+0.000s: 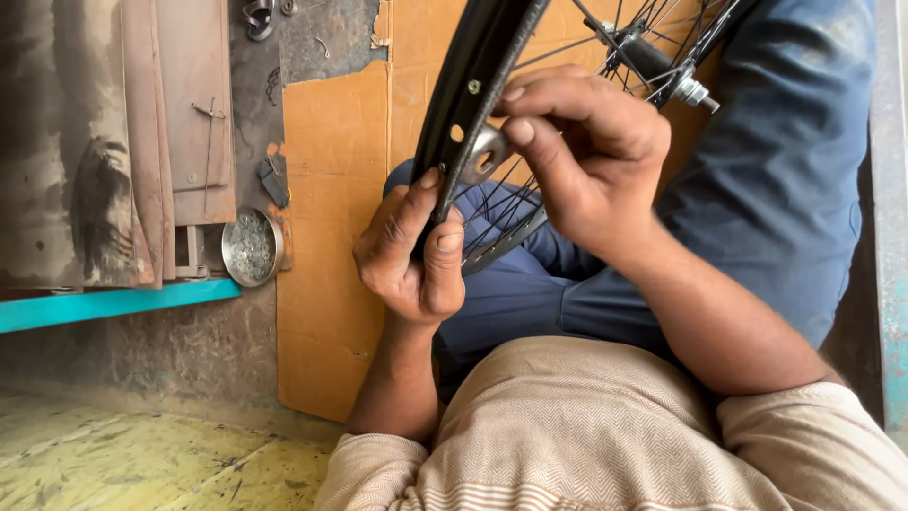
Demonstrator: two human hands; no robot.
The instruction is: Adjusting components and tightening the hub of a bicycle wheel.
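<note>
A black bicycle wheel rim (470, 90) with thin spokes stands tilted over my lap. My left hand (413, 251) grips the rim's lower edge, thumb and fingers wrapped around it. My right hand (586, 151) pinches a small flat metal spoke wrench (485, 154) with round holes and presses it against the rim's inner side. The hub (667, 71) with its axle nut shows at the top right, among the spokes.
A round metal bowl (252, 247) full of small metal parts sits on the floor to the left. Brown cardboard (331, 199) lies under the wheel. Boards lean at the far left above a teal strip (113, 303). My blue trousers (776, 189) fill the right.
</note>
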